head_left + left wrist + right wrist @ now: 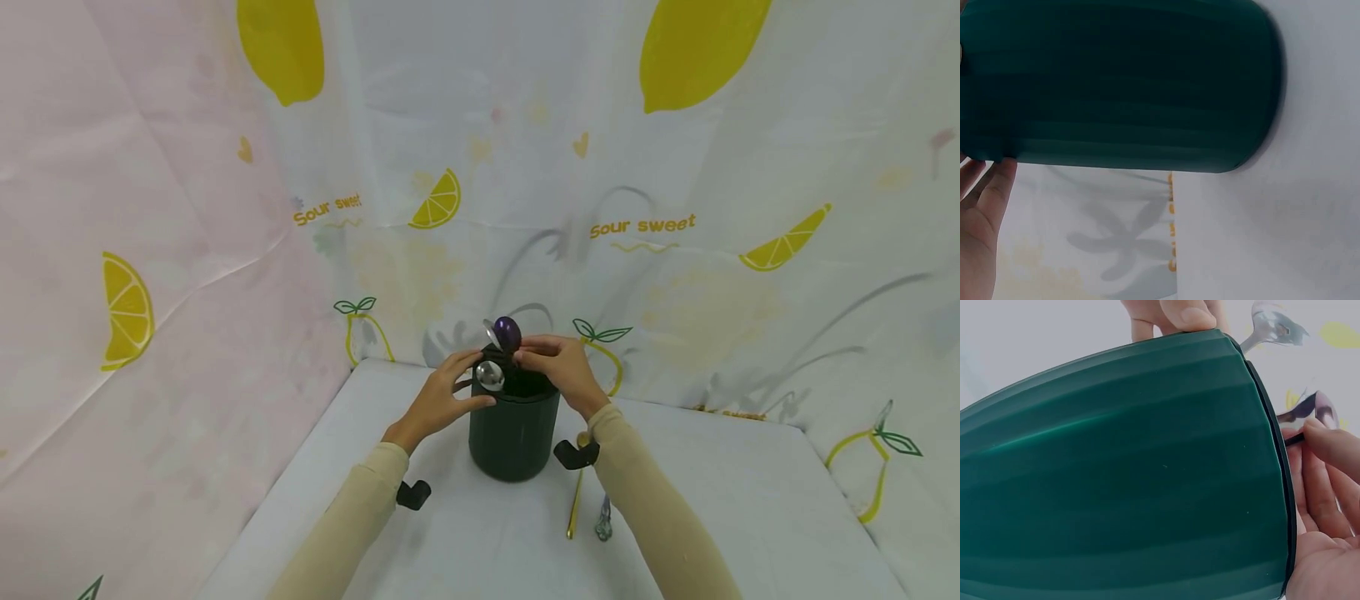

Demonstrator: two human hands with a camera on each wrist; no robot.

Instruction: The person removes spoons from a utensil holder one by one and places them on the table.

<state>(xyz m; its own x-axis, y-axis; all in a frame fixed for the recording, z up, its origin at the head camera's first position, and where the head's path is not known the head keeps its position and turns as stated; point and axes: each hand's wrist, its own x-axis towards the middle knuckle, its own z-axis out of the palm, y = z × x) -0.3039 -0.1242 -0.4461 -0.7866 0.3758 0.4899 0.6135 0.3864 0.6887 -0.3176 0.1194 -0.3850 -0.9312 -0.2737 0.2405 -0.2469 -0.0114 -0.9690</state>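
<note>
A dark green ribbed container (513, 442) stands upright on the table. My left hand (438, 400) grips its rim from the left, thumb in front and fingers at the far side; in the left wrist view those fingertips touch the container wall (1116, 81). Several spoons stick out of the top: a silver spoon (490, 376) leans over the near left rim, and a purple-bowled spoon (507, 333) rises behind it beside another silver one (491, 334). Over the right rim, my right hand (558, 367) pinches a thin dark handle (1295, 439) just below the purple bowl. The handles' lower ends are hidden inside.
To the right of the container, a gold spoon (574, 504) lies on the white table (720, 500), partly behind the right wrist. Next to it is a utensil with an ornate, clear-looking handle end (603, 525). A lemon-printed cloth (525, 167) hangs close behind the container.
</note>
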